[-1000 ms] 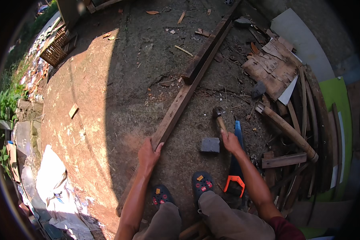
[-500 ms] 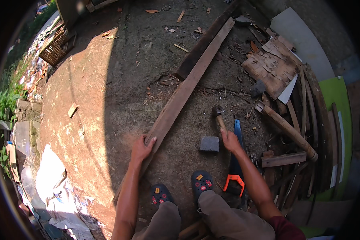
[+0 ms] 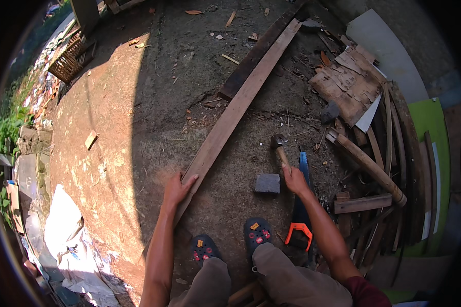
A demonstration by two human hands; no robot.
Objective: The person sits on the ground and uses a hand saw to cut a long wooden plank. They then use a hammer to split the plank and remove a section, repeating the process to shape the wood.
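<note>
A long brown plank [image 3: 235, 110] slants from the far middle down toward my feet. My left hand [image 3: 178, 189] is closed round its near part, the thumb lying over the top face. The plank's lower end is partly hidden behind my left forearm. My right hand [image 3: 294, 179] grips the wooden handle of a claw hammer [image 3: 279, 140], its metal head pointing away from me. Just left of that hand, a grey block [image 3: 267, 183] rests on the ground. A handsaw with a blue-black blade and an orange handle [image 3: 298, 234] lies beneath and beside my right forearm.
A dark beam [image 3: 246, 69] lies along the plank's far left side. On the right are a bamboo pole [image 3: 366, 166], scrap boards and a peeling wooden sheet [image 3: 346, 84]. At left are a white sack [image 3: 64, 220] and a slatted crate [image 3: 66, 61]. My clogs [image 3: 257, 233] stand near.
My left hand has shifted slightly left with the plank. The plank has turned a little, its near part now showing more of the flat face. My right hand and the hammer have barely moved.
</note>
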